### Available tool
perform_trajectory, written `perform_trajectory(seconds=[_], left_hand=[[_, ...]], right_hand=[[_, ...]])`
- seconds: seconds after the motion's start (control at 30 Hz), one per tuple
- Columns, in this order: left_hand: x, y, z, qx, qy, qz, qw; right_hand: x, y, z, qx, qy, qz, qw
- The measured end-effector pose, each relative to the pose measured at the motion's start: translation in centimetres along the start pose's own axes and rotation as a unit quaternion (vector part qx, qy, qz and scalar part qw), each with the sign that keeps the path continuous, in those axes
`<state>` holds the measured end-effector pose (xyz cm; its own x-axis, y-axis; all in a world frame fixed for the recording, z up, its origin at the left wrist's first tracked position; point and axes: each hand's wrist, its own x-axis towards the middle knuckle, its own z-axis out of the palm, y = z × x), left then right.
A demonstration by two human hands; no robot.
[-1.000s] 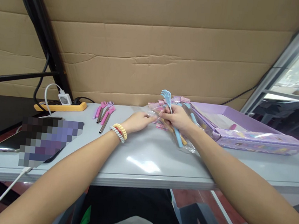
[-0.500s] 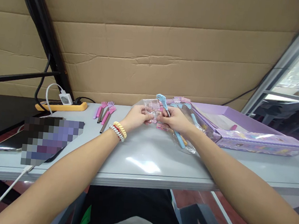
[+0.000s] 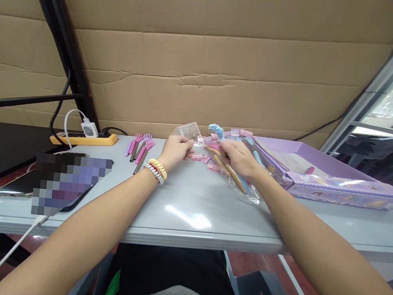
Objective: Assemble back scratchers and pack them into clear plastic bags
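Note:
My left hand [image 3: 176,154] is closed on a crinkled clear plastic bag [image 3: 189,130] that sticks up past its fingers. To the right, my right hand [image 3: 236,155] grips a blue back scratcher [image 3: 216,131], its claw-shaped head showing beyond the fist and most of its shaft hidden. Under and beside that hand lie more back scratchers in clear wrapping, including a blue one [image 3: 257,157]. Several small pink printed cards [image 3: 214,168] are scattered between the hands. Left of my left hand rest several unwrapped pink and purple back scratchers [image 3: 144,151] with metal shafts.
An open purple box [image 3: 345,195] stands on the right of the grey table [image 3: 191,202], with a pink piece inside. At left are a blurred-out phone [image 3: 71,186], a yellow power strip [image 3: 108,141] with a white charger [image 3: 89,129], and cables. Cardboard [image 3: 206,83] backs the table.
My hands have drawn apart. The left hand has moved slightly left with the plastic bag, and the blue scratcher's head has turned in my right hand. More pink cards show between them.

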<state>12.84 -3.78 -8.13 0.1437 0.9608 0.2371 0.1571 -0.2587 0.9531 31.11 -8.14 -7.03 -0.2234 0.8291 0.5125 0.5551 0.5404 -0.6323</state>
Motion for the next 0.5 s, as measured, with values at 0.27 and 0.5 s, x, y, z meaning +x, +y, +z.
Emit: perform_trajectory(seconds=[0.27,0.5], left_hand=[[0.25,-0.11,0.17,-0.094,-0.005,0.038,0.995],[0.09,0.04,0.11,-0.096,-0.032,0.037,0.994]], right_hand=[[-0.16,0.17,0.55,-0.079,-0.085,-0.008,0.993],[-0.23,-0.02,0.89,-0.076,-0.114,0.004,0.991]])
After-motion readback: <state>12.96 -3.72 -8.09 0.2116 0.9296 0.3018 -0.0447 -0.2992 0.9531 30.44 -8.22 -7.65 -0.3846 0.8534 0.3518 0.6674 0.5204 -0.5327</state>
